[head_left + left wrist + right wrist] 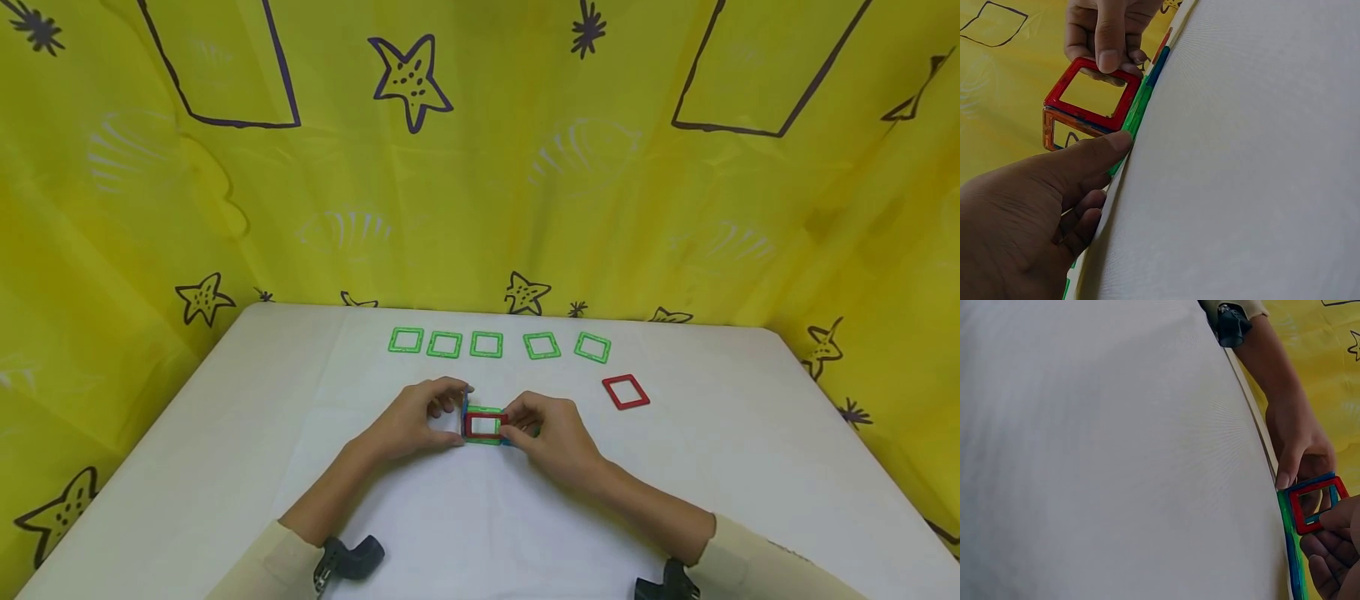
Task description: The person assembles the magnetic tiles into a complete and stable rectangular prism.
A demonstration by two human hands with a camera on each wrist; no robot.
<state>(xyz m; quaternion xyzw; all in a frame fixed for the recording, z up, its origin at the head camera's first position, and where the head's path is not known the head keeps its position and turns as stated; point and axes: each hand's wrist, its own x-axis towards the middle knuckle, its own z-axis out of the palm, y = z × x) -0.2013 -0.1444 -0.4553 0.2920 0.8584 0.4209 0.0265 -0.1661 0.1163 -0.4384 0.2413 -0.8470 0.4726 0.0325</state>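
Note:
My right hand (553, 433) pinches a red square magnetic tile frame (486, 438) by its right edge, thumb in front and fingers behind. The tile stands upright at the front of a flat green tile (1140, 106). Along its left side rises a blue tile (465, 404), which my left hand (420, 419) holds, fingers at its upper edge and thumb low by its base. In the left wrist view an orange frame (1049, 128) meets the red tile at an edge. Another flat blue tile (1160, 65) extends to the right, partly hidden by my right hand.
Several green square tiles (444, 356) lie in a row near the back of the white table (360, 333). A second red tile (626, 405) lies flat at the right. A yellow patterned curtain (480, 208) hangs behind and at both sides.

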